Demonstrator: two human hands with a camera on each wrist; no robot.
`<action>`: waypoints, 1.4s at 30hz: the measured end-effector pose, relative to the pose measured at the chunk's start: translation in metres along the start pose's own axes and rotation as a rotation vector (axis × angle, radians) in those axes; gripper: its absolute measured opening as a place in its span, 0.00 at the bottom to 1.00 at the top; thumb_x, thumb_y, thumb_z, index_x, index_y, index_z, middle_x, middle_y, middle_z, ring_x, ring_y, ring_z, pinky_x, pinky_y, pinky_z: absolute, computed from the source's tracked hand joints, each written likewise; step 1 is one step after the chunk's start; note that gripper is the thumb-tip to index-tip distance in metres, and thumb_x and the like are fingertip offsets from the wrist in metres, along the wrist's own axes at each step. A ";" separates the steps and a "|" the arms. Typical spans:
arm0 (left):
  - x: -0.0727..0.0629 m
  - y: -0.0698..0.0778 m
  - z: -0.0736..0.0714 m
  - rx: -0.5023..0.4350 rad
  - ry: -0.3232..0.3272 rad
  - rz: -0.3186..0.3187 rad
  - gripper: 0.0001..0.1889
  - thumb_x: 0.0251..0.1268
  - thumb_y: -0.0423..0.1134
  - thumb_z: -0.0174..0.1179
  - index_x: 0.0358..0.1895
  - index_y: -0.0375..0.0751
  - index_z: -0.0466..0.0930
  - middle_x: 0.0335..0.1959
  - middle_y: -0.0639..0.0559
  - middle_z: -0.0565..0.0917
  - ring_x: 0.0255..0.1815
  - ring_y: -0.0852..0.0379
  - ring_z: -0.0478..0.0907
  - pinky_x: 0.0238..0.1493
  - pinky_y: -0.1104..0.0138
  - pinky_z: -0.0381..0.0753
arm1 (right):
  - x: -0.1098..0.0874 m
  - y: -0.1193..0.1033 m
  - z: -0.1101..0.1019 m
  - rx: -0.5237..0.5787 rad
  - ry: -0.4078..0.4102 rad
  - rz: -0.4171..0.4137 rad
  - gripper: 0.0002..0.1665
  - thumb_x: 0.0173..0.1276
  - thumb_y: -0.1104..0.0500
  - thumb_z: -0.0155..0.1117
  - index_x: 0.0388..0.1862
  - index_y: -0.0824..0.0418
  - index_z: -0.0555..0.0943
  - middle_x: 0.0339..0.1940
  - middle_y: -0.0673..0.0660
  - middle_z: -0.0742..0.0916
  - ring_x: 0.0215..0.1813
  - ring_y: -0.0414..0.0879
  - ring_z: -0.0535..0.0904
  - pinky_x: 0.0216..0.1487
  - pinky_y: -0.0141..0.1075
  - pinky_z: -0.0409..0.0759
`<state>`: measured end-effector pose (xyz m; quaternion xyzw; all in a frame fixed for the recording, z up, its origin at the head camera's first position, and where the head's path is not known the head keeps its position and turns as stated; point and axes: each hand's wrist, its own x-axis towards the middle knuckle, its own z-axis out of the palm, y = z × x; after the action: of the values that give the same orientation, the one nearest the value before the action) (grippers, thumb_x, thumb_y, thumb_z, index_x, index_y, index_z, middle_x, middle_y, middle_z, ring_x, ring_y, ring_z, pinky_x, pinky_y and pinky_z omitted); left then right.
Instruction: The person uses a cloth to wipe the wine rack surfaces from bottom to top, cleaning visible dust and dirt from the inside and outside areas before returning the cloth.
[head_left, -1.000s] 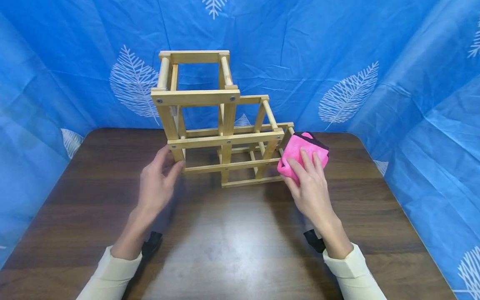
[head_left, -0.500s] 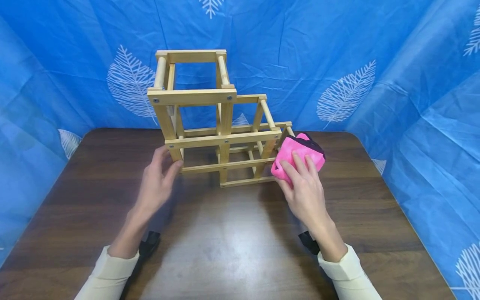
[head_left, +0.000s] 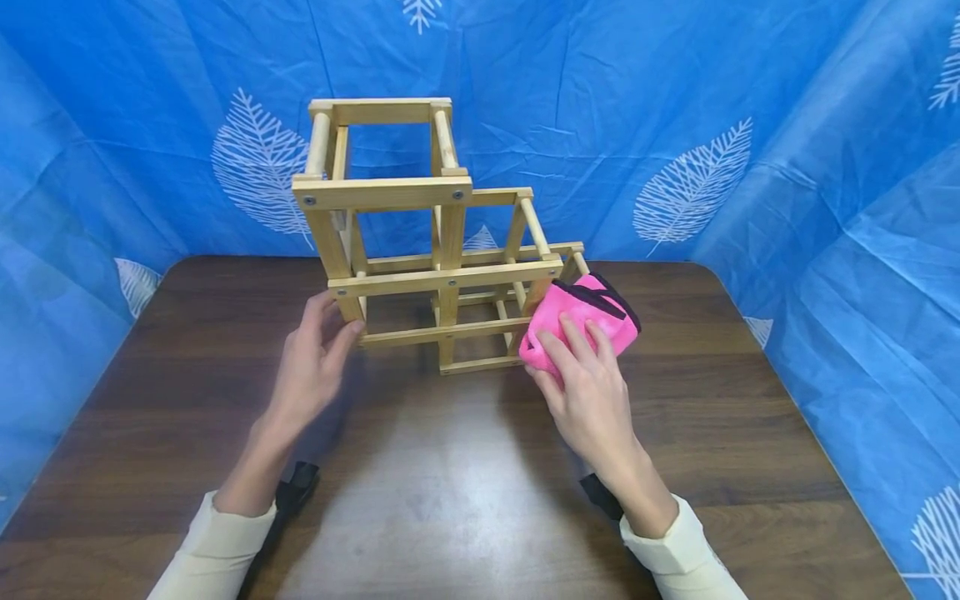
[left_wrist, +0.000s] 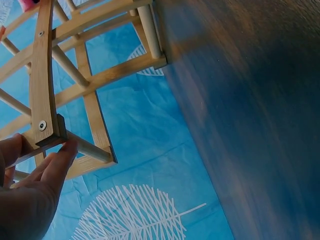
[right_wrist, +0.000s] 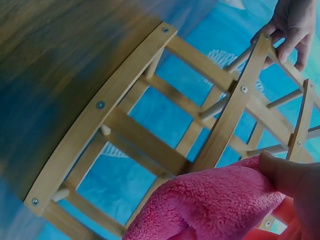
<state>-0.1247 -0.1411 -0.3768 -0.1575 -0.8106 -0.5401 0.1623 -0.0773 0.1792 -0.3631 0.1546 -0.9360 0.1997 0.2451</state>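
Note:
A stepped wooden rack (head_left: 420, 281) of pale slats and round dowels stands on the table, tallest at the left. My left hand (head_left: 307, 367) grips the lower part of its left post; in the left wrist view, thumb and fingers pinch the slat near a screwed corner (left_wrist: 42, 125). In my right hand (head_left: 596, 400) is a folded pink cloth (head_left: 573, 304) with dark trim, held against the right part of the front rail. The right wrist view shows the fluffy cloth (right_wrist: 210, 200) under the thumb, covering part of the rack (right_wrist: 230, 120).
A dark brown wooden table (head_left: 465, 492) lies under the rack, shining in the middle. Behind and beside it hangs a blue curtain (head_left: 570, 100) with white leaf prints, close to the rack's back. Dark straps (head_left: 300, 483) show at both wrists.
My right hand has moved left with the pink cloth along the rack's front rail. The left hand keeps its grip; the whole view has shifted slightly.

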 end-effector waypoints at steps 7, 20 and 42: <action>0.000 -0.001 0.000 0.008 0.001 0.005 0.21 0.72 0.26 0.54 0.65 0.32 0.64 0.63 0.31 0.74 0.64 0.36 0.72 0.56 0.54 0.76 | -0.003 -0.011 0.005 0.043 0.014 -0.029 0.27 0.58 0.58 0.77 0.56 0.62 0.82 0.63 0.68 0.79 0.67 0.68 0.67 0.63 0.62 0.69; 0.000 0.000 -0.002 0.035 -0.001 0.009 0.22 0.72 0.27 0.55 0.67 0.36 0.65 0.63 0.32 0.75 0.63 0.37 0.73 0.53 0.49 0.78 | -0.003 -0.031 0.014 0.102 0.033 -0.071 0.24 0.62 0.56 0.74 0.56 0.60 0.83 0.62 0.67 0.79 0.65 0.68 0.68 0.58 0.63 0.73; 0.000 -0.006 -0.003 0.128 -0.019 0.066 0.25 0.73 0.30 0.56 0.70 0.43 0.64 0.47 0.38 0.85 0.45 0.43 0.85 0.47 0.47 0.81 | -0.001 -0.044 0.021 0.106 0.038 -0.102 0.23 0.63 0.54 0.73 0.56 0.59 0.84 0.61 0.66 0.81 0.63 0.66 0.71 0.56 0.60 0.76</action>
<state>-0.1267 -0.1461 -0.3805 -0.1786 -0.8393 -0.4801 0.1819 -0.0674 0.1316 -0.3670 0.2111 -0.9101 0.2392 0.2643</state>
